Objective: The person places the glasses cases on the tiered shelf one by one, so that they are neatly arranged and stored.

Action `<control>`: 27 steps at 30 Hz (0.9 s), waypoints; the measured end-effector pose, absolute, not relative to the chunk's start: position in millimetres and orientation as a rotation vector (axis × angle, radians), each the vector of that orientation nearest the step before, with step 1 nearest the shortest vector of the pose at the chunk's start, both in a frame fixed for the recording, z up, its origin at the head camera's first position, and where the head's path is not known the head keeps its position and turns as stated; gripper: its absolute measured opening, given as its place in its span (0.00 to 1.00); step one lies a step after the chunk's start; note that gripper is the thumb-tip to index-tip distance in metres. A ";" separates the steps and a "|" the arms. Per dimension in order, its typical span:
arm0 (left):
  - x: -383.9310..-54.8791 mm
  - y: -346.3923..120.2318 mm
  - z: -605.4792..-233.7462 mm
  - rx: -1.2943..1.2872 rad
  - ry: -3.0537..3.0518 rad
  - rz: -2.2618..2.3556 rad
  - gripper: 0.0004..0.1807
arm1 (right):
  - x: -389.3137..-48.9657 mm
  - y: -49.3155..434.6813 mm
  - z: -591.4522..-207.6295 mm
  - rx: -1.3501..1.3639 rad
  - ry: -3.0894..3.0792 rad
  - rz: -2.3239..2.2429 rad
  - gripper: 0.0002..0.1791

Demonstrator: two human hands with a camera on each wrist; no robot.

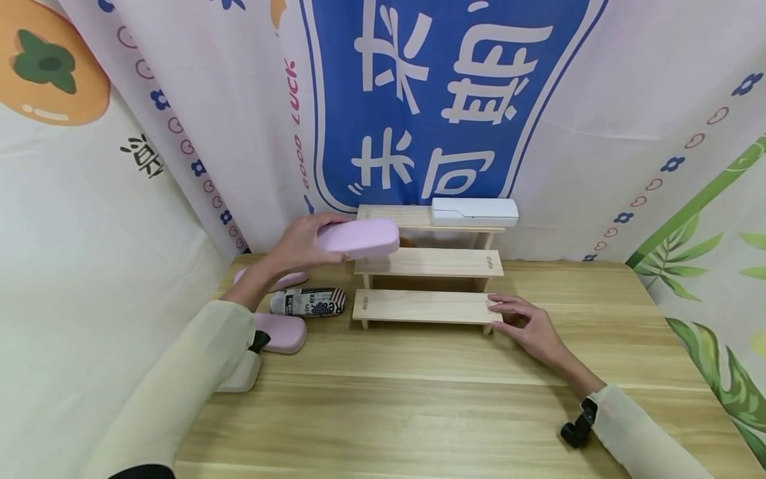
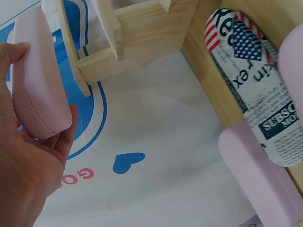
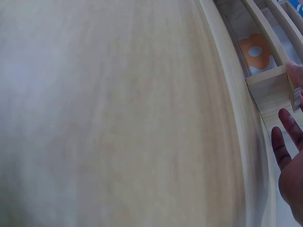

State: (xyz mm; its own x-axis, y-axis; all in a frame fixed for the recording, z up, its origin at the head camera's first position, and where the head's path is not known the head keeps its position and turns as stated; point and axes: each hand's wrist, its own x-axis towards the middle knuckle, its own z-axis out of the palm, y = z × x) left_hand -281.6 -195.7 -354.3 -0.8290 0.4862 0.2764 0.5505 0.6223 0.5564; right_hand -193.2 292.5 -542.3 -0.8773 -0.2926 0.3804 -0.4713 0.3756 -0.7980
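A lilac glasses case is held up by my left hand, between the upper boards of a three-step wooden stand in the head view. The left wrist view shows the thumb on one side of it and fingers curled under its lower end. At the right end of the stand's lowest board is my right hand, gripping the board's corner with thumb in front and fingertips on top. The right wrist view shows other fingers spread off the wood. A white case lies on the top board's right half.
Left of the stand lie a newspaper-print case, a second lilac case, an off-white case and another lilac case partly behind my left forearm. A printed cloth hangs behind the wooden table.
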 end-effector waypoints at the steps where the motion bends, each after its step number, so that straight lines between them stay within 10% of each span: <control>1: -284.0 -195.3 -353.3 -0.877 -2.735 -0.984 0.41 | -193.2 292.7 -542.8 0.688 -2.454 1.517 0.19; 27: -324.9 -179.0 -351.1 -0.778 -2.819 -1.004 0.39 | -193.9 292.2 -542.5 0.704 -2.433 1.520 0.19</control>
